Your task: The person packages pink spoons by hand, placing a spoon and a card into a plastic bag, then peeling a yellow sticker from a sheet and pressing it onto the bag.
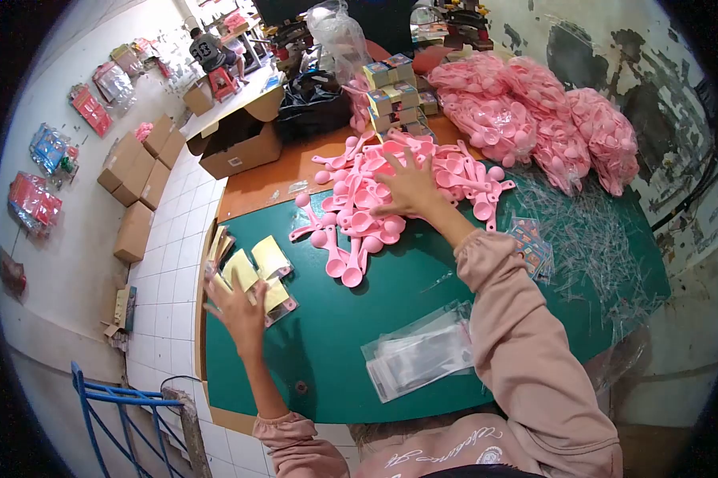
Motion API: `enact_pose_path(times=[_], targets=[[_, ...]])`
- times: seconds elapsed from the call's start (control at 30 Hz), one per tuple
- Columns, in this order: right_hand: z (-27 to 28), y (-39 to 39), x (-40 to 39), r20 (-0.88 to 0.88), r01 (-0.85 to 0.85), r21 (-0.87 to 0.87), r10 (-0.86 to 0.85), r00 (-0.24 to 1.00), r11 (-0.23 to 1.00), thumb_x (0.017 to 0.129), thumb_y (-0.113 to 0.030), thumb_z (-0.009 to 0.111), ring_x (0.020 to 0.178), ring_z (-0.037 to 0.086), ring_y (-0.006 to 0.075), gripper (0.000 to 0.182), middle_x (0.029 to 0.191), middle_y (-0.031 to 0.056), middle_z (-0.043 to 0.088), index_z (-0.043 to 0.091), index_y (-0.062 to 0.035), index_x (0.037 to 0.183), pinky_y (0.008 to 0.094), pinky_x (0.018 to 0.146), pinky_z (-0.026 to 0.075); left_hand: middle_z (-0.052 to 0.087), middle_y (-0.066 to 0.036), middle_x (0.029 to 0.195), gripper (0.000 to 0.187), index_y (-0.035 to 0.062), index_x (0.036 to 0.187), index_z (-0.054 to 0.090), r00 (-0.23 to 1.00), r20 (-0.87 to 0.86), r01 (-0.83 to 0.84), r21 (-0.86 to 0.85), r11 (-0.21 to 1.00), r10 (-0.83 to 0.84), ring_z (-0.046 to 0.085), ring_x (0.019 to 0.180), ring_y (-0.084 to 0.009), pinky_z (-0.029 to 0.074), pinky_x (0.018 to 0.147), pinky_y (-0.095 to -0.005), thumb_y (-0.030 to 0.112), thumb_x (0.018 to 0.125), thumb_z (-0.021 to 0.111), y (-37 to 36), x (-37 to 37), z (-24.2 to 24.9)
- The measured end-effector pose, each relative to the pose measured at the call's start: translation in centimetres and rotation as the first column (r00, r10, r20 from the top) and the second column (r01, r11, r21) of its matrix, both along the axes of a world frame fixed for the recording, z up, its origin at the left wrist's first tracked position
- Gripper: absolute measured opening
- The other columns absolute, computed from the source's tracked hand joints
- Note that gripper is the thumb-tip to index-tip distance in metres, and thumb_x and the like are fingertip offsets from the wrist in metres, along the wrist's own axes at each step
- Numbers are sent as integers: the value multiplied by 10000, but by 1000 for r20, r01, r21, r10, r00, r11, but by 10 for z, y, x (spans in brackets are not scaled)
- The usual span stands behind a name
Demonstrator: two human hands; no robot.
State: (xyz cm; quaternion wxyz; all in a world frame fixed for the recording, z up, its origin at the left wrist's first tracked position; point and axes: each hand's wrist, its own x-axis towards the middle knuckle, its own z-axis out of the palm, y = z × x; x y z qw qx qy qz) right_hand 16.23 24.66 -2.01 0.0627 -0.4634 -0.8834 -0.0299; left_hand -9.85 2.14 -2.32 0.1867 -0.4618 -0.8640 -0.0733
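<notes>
A heap of pink plastic spoons, with pink balls among them, lies on the green table. My right hand reaches over its middle, fingers spread wide, with spoons visible around the fingertips. At the table's left edge, my left hand hovers with fingers apart beside several small packs with yellow cards, overlapping some of them in this view. Nothing shows in its grasp. Clear plastic bags lie in a stack near the front, below my right forearm.
Bulging bags of pink spoons fill the back right, beside stacked card bundles. Clear plastic strips and printed cards cover the right side. An open cardboard box stands back left; a person sits farther off.
</notes>
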Motion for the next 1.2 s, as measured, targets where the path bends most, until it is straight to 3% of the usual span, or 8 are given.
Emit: enact_pose_path(times=[0.13,0.37,0.43,0.67,0.73,0.9,1.07,1.2], targets=[[-26,-25,27,-149,-32,66,42,988,997,634,-654,580,1282,165,395,707,1398,97,229,488,-252,1209,693,911,215,127,-256,1401,1025,158,1392,140,735,321,649,-77,757,-597,131,1285,-450,203,1027,-507,490,613,718,37,42,-7],[-54,-62,83,-276,-42,95,67,959,995,679,-491,637,1293,138,394,594,1419,88,175,488,-222,1187,651,917,273,81,-322,1384,981,161,1392,155,599,418,790,-167,590,-683,59,1302,-446,158,1024,-539,625,654,604,96,99,-57],[-50,-60,91,-288,-47,66,64,955,997,692,-343,675,1287,151,409,573,1420,117,163,463,-208,1206,601,951,283,79,-339,1374,964,133,1382,175,534,419,807,8,591,-734,45,1304,-444,144,1016,-564,627,665,588,104,123,-64],[-44,-61,119,-447,-275,16,253,858,961,739,12,552,1229,311,389,447,1388,244,182,469,-51,1174,386,995,313,103,-364,1351,984,96,1377,125,591,517,765,-116,633,-619,108,1279,-478,231,955,-607,575,675,621,80,151,-20],[-34,-70,121,-506,-272,-18,226,832,962,748,4,542,1215,328,386,370,1382,243,204,495,-37,1113,388,980,324,355,-313,1233,730,45,1265,329,645,319,723,39,689,-694,397,1128,-445,401,835,-501,385,716,669,57,148,-27],[-18,-97,119,-347,-35,216,110,931,976,769,-132,570,1134,415,321,177,1275,167,407,543,-68,932,441,912,339,491,-110,795,338,49,922,475,506,427,815,48,577,-750,520,712,-288,406,610,-405,247,722,663,0,196,-20],[3,-109,129,-516,23,124,45,856,992,780,-194,595,1040,475,283,195,1152,110,491,536,-63,912,448,827,359,532,-148,883,437,31,1071,459,175,781,795,247,554,-600,560,746,-297,428,663,-392,102,694,669,12,194,-43],[1,-97,142,-658,-17,-221,-136,741,975,778,-215,604,1011,492,258,244,1108,126,505,543,-56,953,442,814,360,535,-135,877,473,92,1124,450,179,843,847,131,516,-508,565,752,-285,434,690,-387,112,703,663,19,187,-30]])
